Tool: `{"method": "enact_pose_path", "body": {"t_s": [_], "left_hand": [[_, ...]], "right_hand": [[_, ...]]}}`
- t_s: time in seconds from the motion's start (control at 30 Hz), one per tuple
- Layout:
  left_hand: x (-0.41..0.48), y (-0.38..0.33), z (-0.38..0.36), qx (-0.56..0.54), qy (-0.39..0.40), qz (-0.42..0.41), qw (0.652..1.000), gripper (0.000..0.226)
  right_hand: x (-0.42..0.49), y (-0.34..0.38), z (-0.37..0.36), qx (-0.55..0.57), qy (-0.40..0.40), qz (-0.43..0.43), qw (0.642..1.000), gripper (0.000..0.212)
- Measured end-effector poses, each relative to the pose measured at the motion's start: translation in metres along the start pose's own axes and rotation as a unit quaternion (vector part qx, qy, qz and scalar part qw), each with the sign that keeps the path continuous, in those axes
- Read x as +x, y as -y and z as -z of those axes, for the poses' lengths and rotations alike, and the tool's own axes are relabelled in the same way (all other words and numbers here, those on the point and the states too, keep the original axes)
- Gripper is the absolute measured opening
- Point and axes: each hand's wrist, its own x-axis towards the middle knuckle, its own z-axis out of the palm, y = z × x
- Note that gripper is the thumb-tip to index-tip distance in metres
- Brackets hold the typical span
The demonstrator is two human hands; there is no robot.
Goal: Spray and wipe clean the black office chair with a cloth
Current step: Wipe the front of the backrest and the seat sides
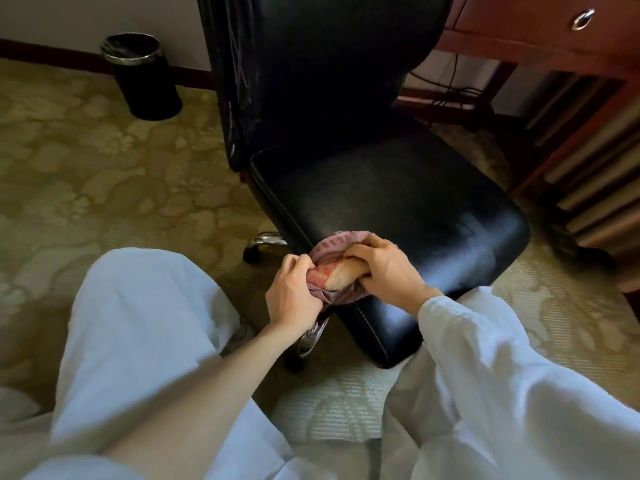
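Observation:
The black office chair (pixel 398 202) stands in front of me, its leather seat facing me and its tall backrest (pixel 322 64) rising behind. A bunched cloth (pixel 337 268), pink, red and cream, rests at the seat's near left edge. My left hand (pixel 294 292) grips the cloth's left end from below. My right hand (pixel 384 265) clamps over its right end on the seat. Both hands squeeze the cloth between them. No spray bottle is in view.
A black waste bin (pixel 142 76) stands on the patterned carpet at the back left. A red-brown wooden desk (pixel 540 32) with a drawer handle sits at the right, with cables beneath it. The chair's chrome base and castors (pixel 263 242) show under the seat. My white-clad knees flank the chair.

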Motion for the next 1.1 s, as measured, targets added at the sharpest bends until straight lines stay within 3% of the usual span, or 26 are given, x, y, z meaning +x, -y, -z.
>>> {"method": "enact_pose_path", "body": {"t_s": [0.23,0.53,0.67,0.87,1.1], "left_hand": [[0.086,0.036,0.037,0.014,-0.001,0.014,1.000,0.034],[0.185,0.091,0.065,-0.012,-0.061,0.024,0.998,0.039],[0.222,0.109,0.070,-0.026,-0.085,0.069,0.994,0.036],[0.245,0.116,0.067,-0.033,-0.108,0.091,0.989,0.035],[0.233,0.111,0.072,-0.019,-0.086,0.052,0.995,0.034]], "right_hand": [[0.081,0.020,-0.004,0.025,-0.038,-0.022,0.999,0.054],[0.201,0.043,-0.020,-0.005,-0.059,-0.019,0.998,0.054],[0.246,0.055,-0.025,-0.010,-0.078,-0.019,0.997,0.054],[0.277,0.057,-0.031,-0.018,-0.074,-0.037,0.996,0.055],[0.272,0.055,-0.029,-0.024,-0.022,-0.048,0.998,0.052]]}}
